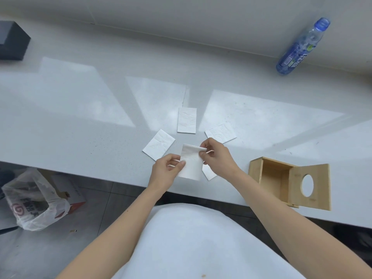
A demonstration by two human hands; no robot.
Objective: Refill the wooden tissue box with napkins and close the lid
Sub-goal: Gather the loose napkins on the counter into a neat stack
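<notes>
Near the front edge of the tabletop (60, 121), the left hand (167, 172) and right hand (216, 156) both pinched one folded napkin (191, 166), fingers closed on its side and top edges. Another napkin (209, 172) peeked out beneath. The wooden box (269, 178) lay just right, its lid (314, 188) swung open at the edge. Beyond, three napkins (186, 120) fanned out; bare surface stretched to a bottle (302, 47).

Both hands hold one folded napkin (191, 162) above the white counter (80, 121): left hand (168, 172) pinching its lower left edge, right hand (216, 156) its upper right corner. Wooden tissue box (269, 176), right of this napkin, lies open, lid (311, 187) swung outward. Three napkins (186, 120) lie beyond it.
</notes>
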